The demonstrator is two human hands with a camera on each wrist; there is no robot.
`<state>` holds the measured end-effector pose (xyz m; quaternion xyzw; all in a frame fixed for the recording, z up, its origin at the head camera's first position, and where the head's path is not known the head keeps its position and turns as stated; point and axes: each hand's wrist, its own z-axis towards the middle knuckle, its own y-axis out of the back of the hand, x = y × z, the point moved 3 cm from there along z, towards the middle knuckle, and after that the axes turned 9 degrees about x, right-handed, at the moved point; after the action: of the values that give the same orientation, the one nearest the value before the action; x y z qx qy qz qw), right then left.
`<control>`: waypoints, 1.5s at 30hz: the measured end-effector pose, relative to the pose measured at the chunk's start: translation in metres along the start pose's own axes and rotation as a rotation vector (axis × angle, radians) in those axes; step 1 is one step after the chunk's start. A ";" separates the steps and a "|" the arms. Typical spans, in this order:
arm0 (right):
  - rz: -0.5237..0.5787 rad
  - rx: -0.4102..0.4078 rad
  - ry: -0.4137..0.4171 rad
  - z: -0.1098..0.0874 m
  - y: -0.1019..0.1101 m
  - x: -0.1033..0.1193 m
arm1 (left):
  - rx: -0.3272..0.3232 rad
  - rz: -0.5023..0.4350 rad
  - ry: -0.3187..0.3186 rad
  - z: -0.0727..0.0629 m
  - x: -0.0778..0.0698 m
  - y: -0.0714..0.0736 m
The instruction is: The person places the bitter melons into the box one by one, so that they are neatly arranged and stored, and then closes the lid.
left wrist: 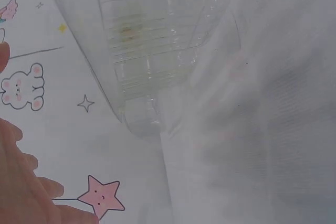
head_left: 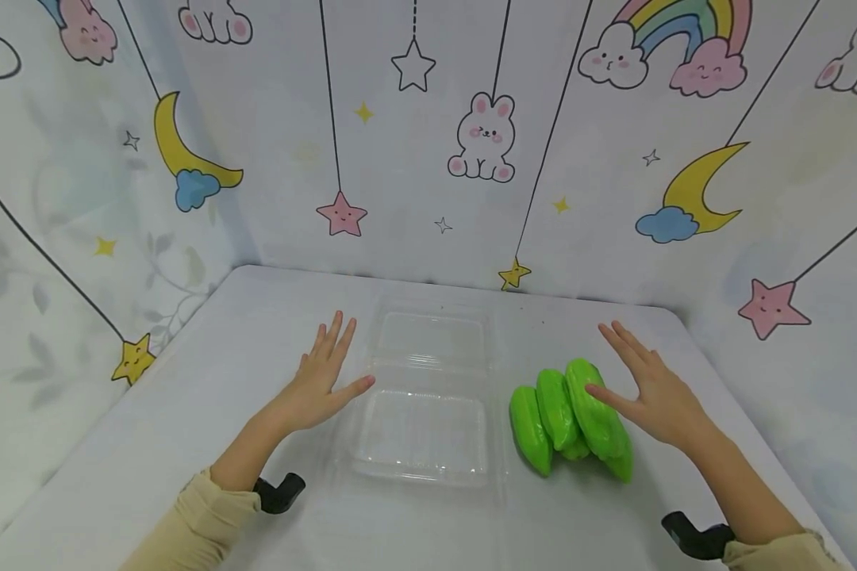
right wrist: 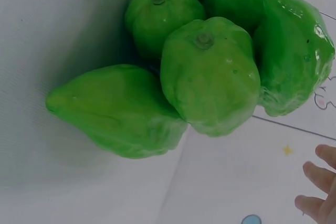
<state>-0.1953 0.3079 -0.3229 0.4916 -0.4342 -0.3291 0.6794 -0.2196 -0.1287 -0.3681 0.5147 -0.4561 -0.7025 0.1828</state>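
Observation:
An unfolded clear plastic clamshell box [head_left: 421, 434] lies on the white table, its two halves one behind the other. My left hand [head_left: 314, 392] is held over the table at the left of the box, fingers straight and thumb spread toward it. In the left wrist view, the box's ridged clear wall [left wrist: 152, 45] shows beside that hand [left wrist: 26, 182]. Several glossy green papaya-like fruits [head_left: 559, 408] are heaped right of the box. My right hand [head_left: 660, 400] hovers at their right side, fingers extended, thumb overlapping one fruit. Stem ends show on some fruits [right wrist: 210, 77] from the right wrist.
The white table [head_left: 271, 341] ends at a back edge against a wall cloth [head_left: 414, 143] printed with bunnies, moons and stars. Black wrist straps or mounts [head_left: 280, 493] sit below both hands, at the beige sleeves [head_left: 196, 519].

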 end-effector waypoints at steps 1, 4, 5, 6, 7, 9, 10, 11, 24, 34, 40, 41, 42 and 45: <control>0.002 -0.004 0.004 0.000 -0.001 -0.001 | 0.000 -0.013 0.001 -0.001 0.001 -0.001; 0.006 -0.008 0.007 -0.001 -0.003 -0.002 | -0.004 -0.055 0.000 -0.003 0.002 -0.004; 0.008 -0.006 0.006 -0.002 -0.003 -0.002 | -0.006 -0.066 -0.001 -0.004 0.003 -0.005; 0.010 -0.006 0.000 -0.002 -0.004 -0.002 | -0.005 -0.077 0.000 -0.004 0.004 -0.006; 0.011 -0.005 -0.005 -0.002 -0.004 -0.002 | -0.005 -0.084 0.001 -0.004 0.005 -0.007; 0.014 -0.002 -0.012 -0.003 -0.005 -0.002 | -0.006 -0.092 -0.001 -0.005 0.006 -0.010; 0.016 0.000 -0.014 -0.003 -0.006 -0.002 | -0.005 -0.092 -0.001 -0.005 0.007 -0.012; 0.018 0.001 -0.015 -0.003 -0.006 -0.002 | -0.006 -0.094 -0.003 -0.004 0.008 -0.013; 0.030 0.005 -0.011 -0.010 -0.015 -0.008 | 0.011 -0.185 -0.007 -0.007 0.015 -0.031; 0.042 0.005 -0.017 -0.012 -0.019 -0.011 | 0.026 -0.244 -0.038 -0.008 0.017 -0.040; 0.045 0.007 -0.013 -0.012 -0.022 -0.012 | 0.027 -0.264 -0.031 -0.009 0.018 -0.044; 0.048 0.009 -0.014 -0.013 -0.022 -0.012 | 0.026 -0.272 -0.031 -0.009 0.018 -0.045; 0.049 0.010 -0.015 -0.013 -0.023 -0.013 | 0.025 -0.280 -0.034 -0.009 0.018 -0.045; 0.056 0.015 -0.016 -0.014 -0.023 -0.013 | 0.026 -0.300 -0.038 -0.009 0.017 -0.046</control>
<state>-0.1884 0.3178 -0.3503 0.4815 -0.4556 -0.3105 0.6813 -0.2085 -0.1206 -0.4163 0.5663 -0.3864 -0.7255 0.0604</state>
